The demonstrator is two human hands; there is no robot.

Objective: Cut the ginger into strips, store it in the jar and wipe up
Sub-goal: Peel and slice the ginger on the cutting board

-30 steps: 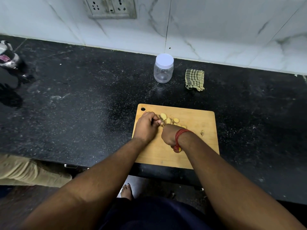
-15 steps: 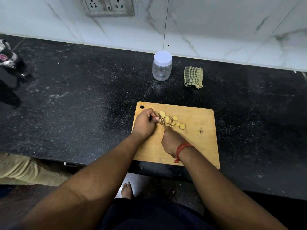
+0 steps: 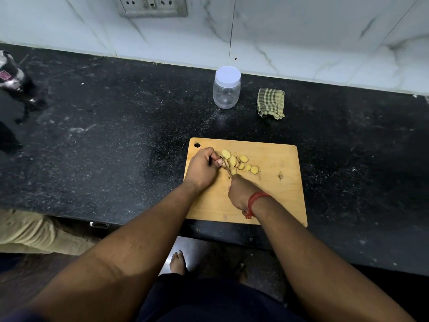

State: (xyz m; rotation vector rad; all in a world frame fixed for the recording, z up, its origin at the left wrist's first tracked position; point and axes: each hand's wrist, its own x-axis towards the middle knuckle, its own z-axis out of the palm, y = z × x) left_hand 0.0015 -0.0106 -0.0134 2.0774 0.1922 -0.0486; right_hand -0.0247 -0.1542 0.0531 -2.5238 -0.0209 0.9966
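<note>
On the cutting board [image 3: 267, 201], left hand [image 3: 201, 171] pinches the ginger [image 3: 233, 161] among cut rounds, right hand [image 3: 240, 192] clamped on the knife [image 3: 228, 171], blade right beside fingertips, so a slip risks a cut.

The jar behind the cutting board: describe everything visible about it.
The jar is a small, round, clear container, plastic by its look, with a white screw-type lid closed on top. It looks empty; no ginger shows inside. It stands upright on the black speckled countertop, near the marble-look wall, beyond the wooden cutting board and left of the folded checked cloth, touching neither. No hand touches it.
</note>
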